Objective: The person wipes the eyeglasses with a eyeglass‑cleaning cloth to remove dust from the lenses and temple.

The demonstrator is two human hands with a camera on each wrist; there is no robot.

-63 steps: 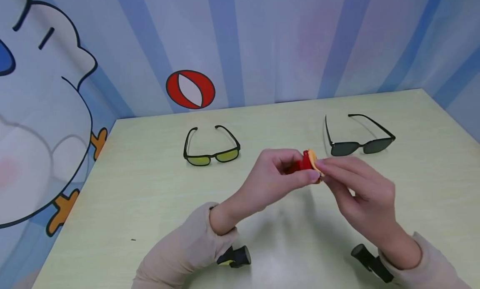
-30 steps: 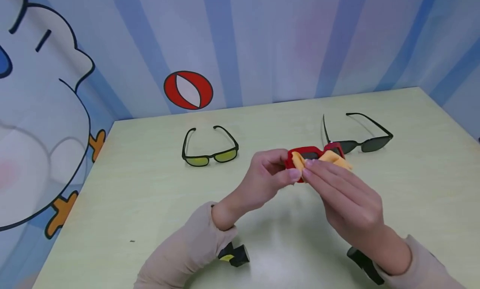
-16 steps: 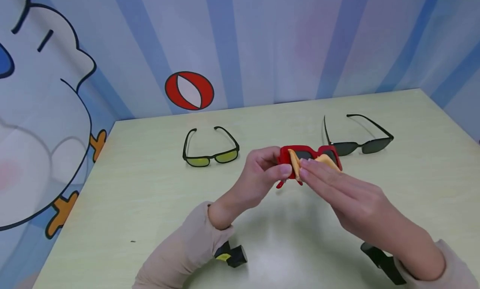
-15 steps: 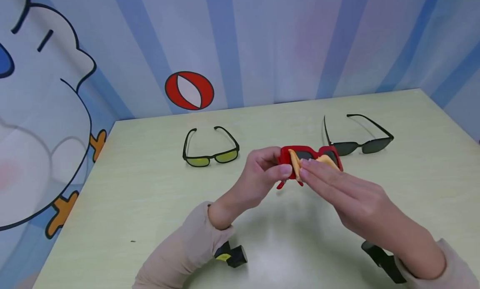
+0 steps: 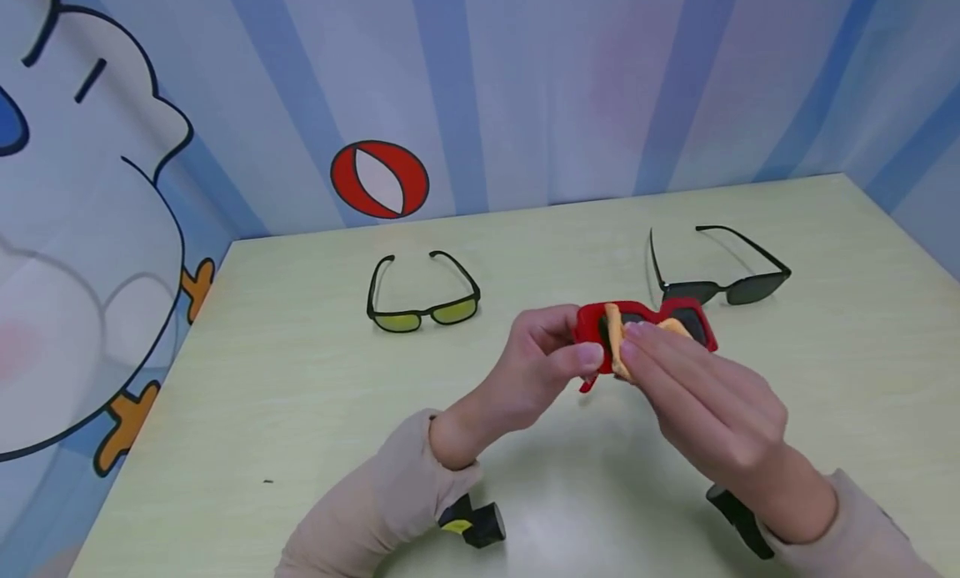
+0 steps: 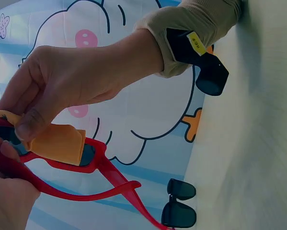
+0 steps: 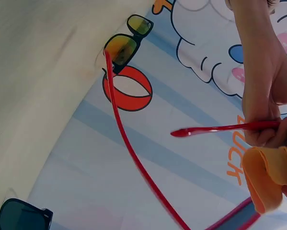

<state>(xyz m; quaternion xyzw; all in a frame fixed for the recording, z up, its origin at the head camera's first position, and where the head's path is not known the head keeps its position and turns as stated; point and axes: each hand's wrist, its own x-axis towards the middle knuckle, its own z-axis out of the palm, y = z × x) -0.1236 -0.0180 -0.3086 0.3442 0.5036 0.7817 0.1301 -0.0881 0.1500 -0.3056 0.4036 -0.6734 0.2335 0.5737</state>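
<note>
My left hand (image 5: 536, 369) grips one end of a pair of red-framed sunglasses (image 5: 588, 326), held up over the table with the dark lenses partly showing. The right hand (image 5: 720, 407) pinches a folded orange cloth (image 5: 617, 344) over the lens nearest the left hand. In the left wrist view, the right thumb (image 6: 32, 125) presses that cloth (image 6: 59, 143) against the lens, and both red temples stand unfolded. From the right wrist, one temple (image 7: 133, 153) reaches across the view, and the left fingers hold the other. The right fingers hide part of the second lens.
Black glasses with yellow lenses (image 5: 397, 322) lie unfolded on the pale table (image 5: 300, 378) at left. Black sunglasses (image 5: 750, 289) lie unfolded at back right, partly overlapped by the red frame. Behind stands a blue striped backdrop (image 5: 510, 94) with a cartoon figure.
The red sunglasses have turned from edge-on so their lenses show. Both hands have shifted slightly right and down since half a second ago, the cloth staying on the lens.
</note>
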